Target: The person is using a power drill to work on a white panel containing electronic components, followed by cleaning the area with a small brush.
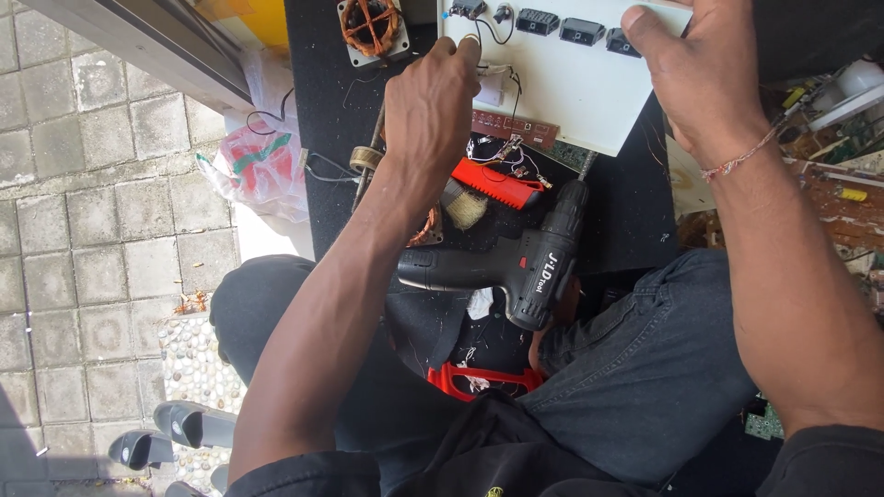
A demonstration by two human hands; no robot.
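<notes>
A white panel (571,92) with several black switches along its far edge lies on a black surface before me. My left hand (433,110) is closed at the panel's left edge, fingertips pinching thin wires (493,66) there. My right hand (691,69) grips the panel's upper right part, thumb over a switch. A black cordless drill (516,262) rests across my lap below the panel, its bit pointing up toward the panel's lower edge.
A red-handled brush (488,189) and a brown circuit strip (516,127) lie under the panel. A copper-wound coil (371,28) sits at the top left. A plastic bag (262,161) lies on the paving. Circuit boards (838,184) clutter the right. Sandals (175,433) are at bottom left.
</notes>
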